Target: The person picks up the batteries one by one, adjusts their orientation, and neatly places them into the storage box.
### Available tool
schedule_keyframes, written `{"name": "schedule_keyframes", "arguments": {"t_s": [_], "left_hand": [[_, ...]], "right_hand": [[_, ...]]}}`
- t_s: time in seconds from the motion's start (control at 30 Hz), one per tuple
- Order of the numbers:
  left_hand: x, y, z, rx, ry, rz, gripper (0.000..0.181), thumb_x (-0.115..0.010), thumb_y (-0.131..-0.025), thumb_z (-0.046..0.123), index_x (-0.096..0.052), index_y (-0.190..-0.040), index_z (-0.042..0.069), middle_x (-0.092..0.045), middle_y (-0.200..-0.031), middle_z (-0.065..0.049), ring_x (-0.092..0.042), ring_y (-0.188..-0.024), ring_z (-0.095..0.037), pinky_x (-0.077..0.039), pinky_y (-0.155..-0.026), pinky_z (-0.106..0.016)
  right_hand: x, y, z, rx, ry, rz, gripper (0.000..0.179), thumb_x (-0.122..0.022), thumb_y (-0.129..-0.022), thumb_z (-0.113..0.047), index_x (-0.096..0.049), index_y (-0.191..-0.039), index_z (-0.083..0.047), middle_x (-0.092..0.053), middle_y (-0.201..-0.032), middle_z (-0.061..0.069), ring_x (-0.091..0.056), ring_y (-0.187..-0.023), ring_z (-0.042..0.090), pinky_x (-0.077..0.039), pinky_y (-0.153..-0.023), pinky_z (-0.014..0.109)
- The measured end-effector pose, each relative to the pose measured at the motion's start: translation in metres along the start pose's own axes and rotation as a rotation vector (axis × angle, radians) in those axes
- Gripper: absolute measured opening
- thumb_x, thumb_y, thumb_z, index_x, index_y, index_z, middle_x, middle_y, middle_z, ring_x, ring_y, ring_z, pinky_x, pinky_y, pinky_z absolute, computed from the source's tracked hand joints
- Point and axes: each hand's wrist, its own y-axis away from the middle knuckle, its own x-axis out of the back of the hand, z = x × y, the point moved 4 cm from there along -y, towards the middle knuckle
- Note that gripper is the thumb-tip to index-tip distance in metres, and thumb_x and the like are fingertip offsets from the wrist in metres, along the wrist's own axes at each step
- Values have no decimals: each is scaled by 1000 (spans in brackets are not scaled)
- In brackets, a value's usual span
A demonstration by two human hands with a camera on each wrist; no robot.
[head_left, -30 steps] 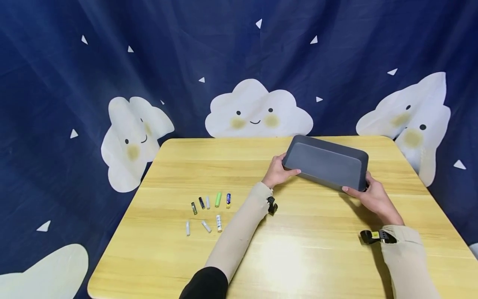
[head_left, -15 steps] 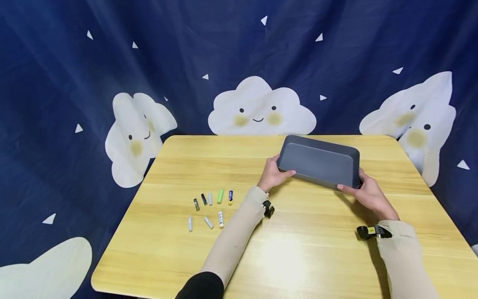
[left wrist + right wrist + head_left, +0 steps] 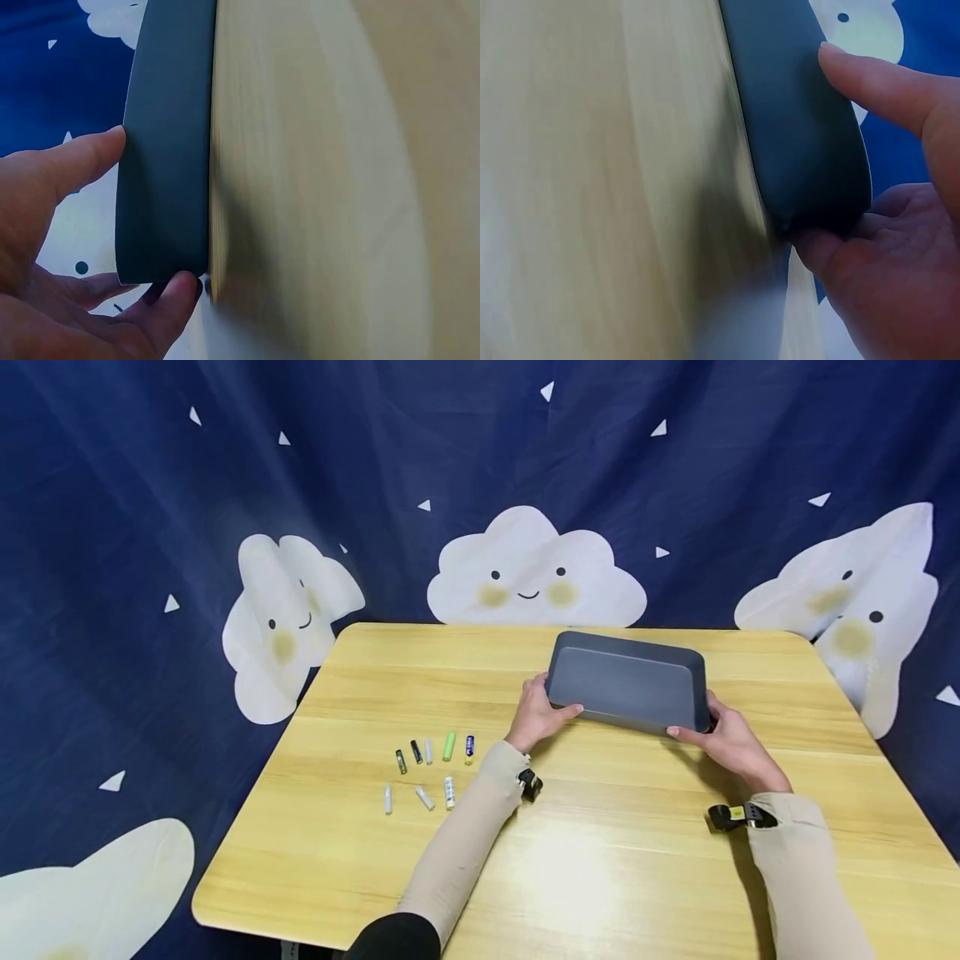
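Note:
A dark grey rectangular baking pan is held between both hands over the back right part of the table in the head view. My left hand grips its left end, thumb at the near rim and fingers round the side. At the right near corner my right hand grips it in the same way. The left wrist view shows the pan's long outer wall with thumb and fingers about its end. In the right wrist view the thumb touches the pan's rim, and the other fingers reach round its end.
Several batteries lie in two loose rows left of the left forearm, among them a green battery, a blue battery and a white battery. The wooden table ends at a dark blue curtain with printed clouds.
The head view has shifted, so the batteries sit slightly higher and further right in it. Both hands have moved the pan a little to the left, keeping their grip.

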Motion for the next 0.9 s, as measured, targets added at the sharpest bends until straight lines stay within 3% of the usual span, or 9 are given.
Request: {"name": "schedule_keyframes", "arguments": {"t_s": [0.13,0.47,0.9], "left_hand": [[7,4,-5,25,-11,-3,95,-84,-86,36,-33,-159,5,-42,-156,-18,-50,-140,-32,-40,-120,-41],[26,13,-12,91,-62,-5,96,-84,-86,38,-30,-158,3,-38,-158,-21,-51,-140,-36,-42,-118,-44],[46,14,-26,128,-98,-5,102,-84,-86,40,-25,-161,6,-39,-157,-23,-50,-141,-38,-41,-119,-47]], "right_hand": [[-3,-4,-6,16,-17,-3,111,-78,-92,-40,-2,-166,-4,-23,-166,33,-29,-151,51,-29,-118,66],[-17,-16,-13,5,-78,-61,117,-80,-91,-38,5,-165,-5,-2,-172,24,-10,-158,47,-18,-124,64],[-33,-29,-26,42,-90,-91,115,-80,-91,-37,1,-164,-1,-3,-172,23,-9,-160,45,-17,-126,61]]}}
